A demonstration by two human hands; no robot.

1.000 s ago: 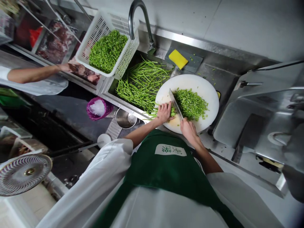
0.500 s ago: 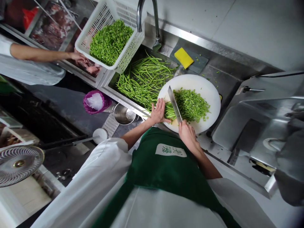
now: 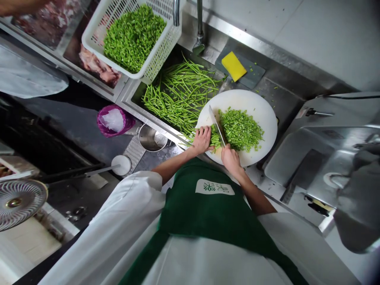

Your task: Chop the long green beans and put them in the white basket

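Note:
My right hand [image 3: 230, 159] is wrapped round the handle of a kitchen knife [image 3: 216, 126], its blade pointing away from me over the round white cutting board [image 3: 268, 118]. My left hand [image 3: 202, 140] lies with curled fingers on a bunch of thin green stalks [image 3: 215, 137], just left of the blade. Right of the knife spreads a heap of chopped green pieces [image 3: 242, 128]. Long uncut green stalks [image 3: 178, 99] fill the sink basin behind the board's left side. The knife handle is mostly hidden in my fist.
A white plastic basket [image 3: 160, 59] of chopped greens stands at the basin's far left, near the faucet [image 3: 199, 39]. A yellow sponge [image 3: 234, 66] lies behind the board. Raw meat [image 3: 97, 65] sits in trays at left, beside another person's white clothing [image 3: 26, 71]. A metal pot [image 3: 152, 137] stands lower down.
My left hand's spread fingers have curled in over the stalks and shifted slightly right. The knife has moved slightly left. The co-worker's arm has moved to the top left, away from the near meat.

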